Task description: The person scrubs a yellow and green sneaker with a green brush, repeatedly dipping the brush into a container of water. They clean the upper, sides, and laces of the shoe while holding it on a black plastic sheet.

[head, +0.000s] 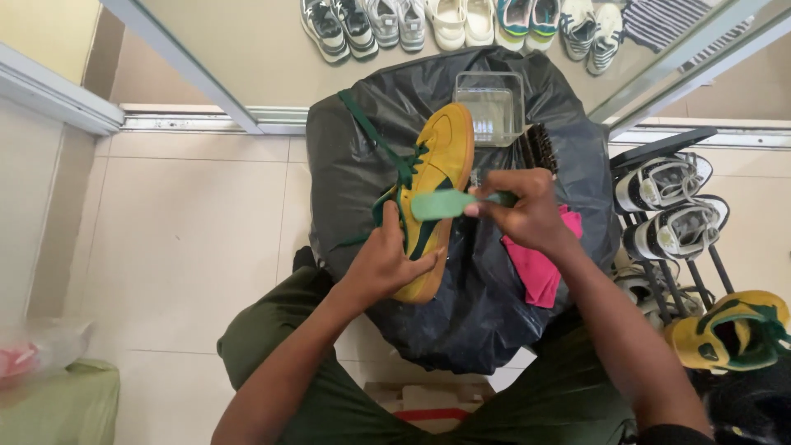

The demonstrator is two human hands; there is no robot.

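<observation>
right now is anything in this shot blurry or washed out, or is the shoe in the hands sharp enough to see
Head view: the yellow shoe and both hands, left and right, are sharp in even daylight. The black plastic sheet shows soft sheen, no harsh glare. The clear tub looks pale and washed. The frame edges bend slightly, and the bag at lower left is soft.

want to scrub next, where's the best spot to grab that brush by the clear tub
Grip the brush by its dark back, across the narrow width, coming from above on the side away from the clear tub. It lies partly tucked behind the right hand, so only its upper end is free; the bristle face is hard to tell.
</observation>
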